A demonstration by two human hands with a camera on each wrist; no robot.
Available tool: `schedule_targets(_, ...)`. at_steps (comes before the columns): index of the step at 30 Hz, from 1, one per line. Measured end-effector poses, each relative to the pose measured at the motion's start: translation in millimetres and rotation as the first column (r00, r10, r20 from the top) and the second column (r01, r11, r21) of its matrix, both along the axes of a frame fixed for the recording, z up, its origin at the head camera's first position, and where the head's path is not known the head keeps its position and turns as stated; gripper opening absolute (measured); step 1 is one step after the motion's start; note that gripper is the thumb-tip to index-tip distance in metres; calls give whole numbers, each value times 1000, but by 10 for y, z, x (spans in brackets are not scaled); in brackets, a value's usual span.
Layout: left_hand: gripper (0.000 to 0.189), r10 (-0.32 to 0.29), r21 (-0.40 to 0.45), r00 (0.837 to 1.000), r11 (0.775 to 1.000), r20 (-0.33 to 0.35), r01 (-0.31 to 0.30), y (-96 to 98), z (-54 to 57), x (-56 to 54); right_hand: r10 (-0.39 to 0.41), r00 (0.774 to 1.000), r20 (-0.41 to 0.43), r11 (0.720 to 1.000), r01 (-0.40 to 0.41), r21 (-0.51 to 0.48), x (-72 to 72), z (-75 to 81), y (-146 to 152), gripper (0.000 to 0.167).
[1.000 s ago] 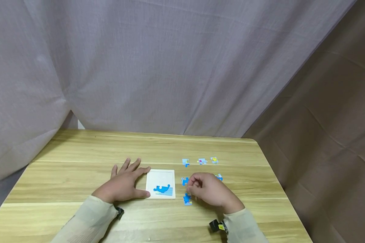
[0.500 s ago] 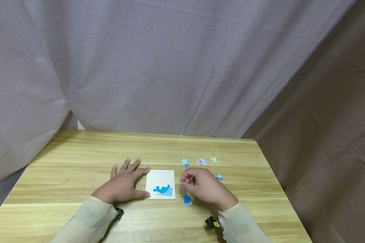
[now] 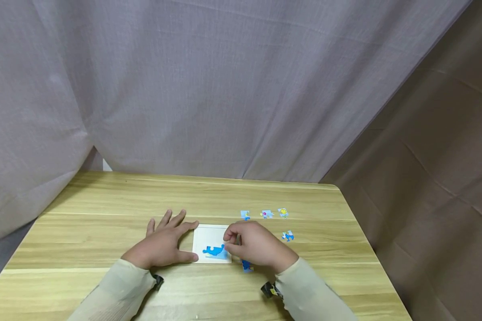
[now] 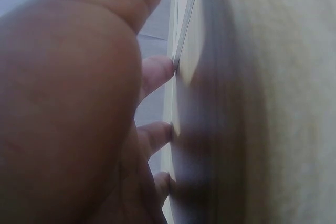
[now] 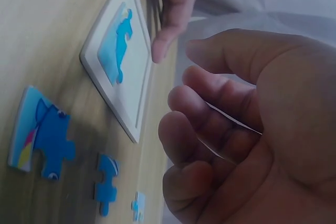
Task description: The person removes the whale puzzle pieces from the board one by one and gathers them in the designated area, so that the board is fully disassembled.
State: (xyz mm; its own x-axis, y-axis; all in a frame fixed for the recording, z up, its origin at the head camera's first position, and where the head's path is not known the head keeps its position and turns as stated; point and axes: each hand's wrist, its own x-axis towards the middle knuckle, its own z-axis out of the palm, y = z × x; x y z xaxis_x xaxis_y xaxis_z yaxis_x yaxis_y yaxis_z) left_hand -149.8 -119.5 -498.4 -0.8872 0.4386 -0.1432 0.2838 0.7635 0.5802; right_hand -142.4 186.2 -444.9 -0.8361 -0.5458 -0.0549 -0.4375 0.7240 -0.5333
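Note:
A small square puzzle tray [image 3: 202, 234] lies on the table, with joined blue pieces [image 3: 213, 250] along its lower part. At its left side my left hand [image 3: 164, 244] spreads its fingers, thumb and index finger touching the two left corners. In the left wrist view the tray's thin edge [image 4: 187, 24] shows by the fingers. My right hand [image 3: 255, 245] hovers over the tray's right side. Its fingers [image 5: 181, 135] curl loosely and hold nothing in the right wrist view. Below it lie a blue puzzle piece with a yellow-pink edge [image 5: 50, 135] and another blue piece [image 5: 107, 179].
Beyond the right hand, more loose puzzle pieces lie on the wooden table [image 3: 325, 267]: one with a yellow sun [image 3: 283, 211], one with a pink swirl [image 3: 267, 214], a pale blue one [image 3: 245, 214] and a blue-white one [image 3: 288, 236]. Grey curtains [image 3: 209, 89] hang behind.
My right hand has moved left from the loose pieces to the tray's right side, uncovering the blue-white piece. The left hand and the tray have stayed put.

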Motion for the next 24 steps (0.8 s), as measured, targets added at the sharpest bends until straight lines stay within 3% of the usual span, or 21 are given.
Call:
schedule_targets(6,98,4,6,1000,1000,-1,-4,-5,1,0,73,996,-46,995,-69,70,-55,-3,-128,2)
schedule_targets(13,98,3,15,1000,1000,-1,-3,-9,0,-2,133,990,-47,982,-125,141,-128,-40,-256,10)
schedule_targets(17,98,0,15,1000,1000,2,0,-16,4,-7,176,983,-52,965,-162,208,-173,-33,-341,16)
schedule_targets(24,98,-4,19,1000,1000,1,4,-25,-10,-13,175,984,-38,918,-149,367,-204,29,-484,25)
